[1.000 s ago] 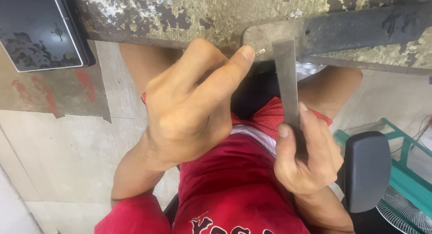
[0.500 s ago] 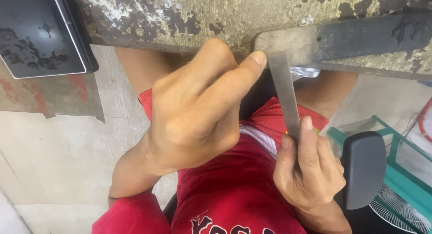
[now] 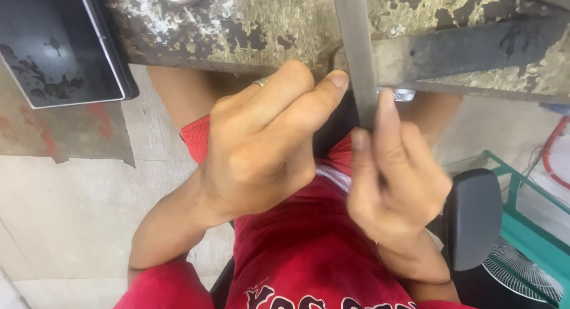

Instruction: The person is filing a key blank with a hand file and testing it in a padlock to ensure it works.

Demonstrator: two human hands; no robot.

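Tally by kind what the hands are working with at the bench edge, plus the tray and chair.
Hands: 2, left and right
Metal file: 1
Bench: 1
Black tray: 1
Chair armrest: 1
Total: 6

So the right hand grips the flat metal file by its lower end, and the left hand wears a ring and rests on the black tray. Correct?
Not quite. In the head view the left hand is not on the black tray, which sits apart at the upper left. Its fingertips press at the edge of the worn bench beside the flat metal file. The right hand grips the file's lower end, and the ring is there.
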